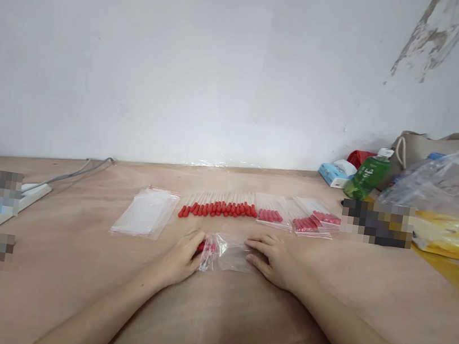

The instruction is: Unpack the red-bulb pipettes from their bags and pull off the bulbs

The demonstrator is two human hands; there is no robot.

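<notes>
Near the middle of the table lies a clear plastic bag [238, 257], stretched between my two hands. My left hand [183, 259] is closed around a bundle of red-tipped sticks [207, 247] at the bag's left end; their heads show against the crinkled film. At the other end, the fingers and thumb of my right hand [274, 260] grip the bag's edge. Just beyond my hands runs a row of loose thin pale sticks with red bulb tips [220, 207]. To its right rest several filled clear bags [270, 216] of such sticks.
A stack of flat clear bags [144, 212] lies on the left. Farther left is a white power strip [33, 196] with a grey cable [79, 172]. A tissue pack [334, 174], green bottle [369, 174], yellow package [455, 237] and paper bag [425, 144] are at the right.
</notes>
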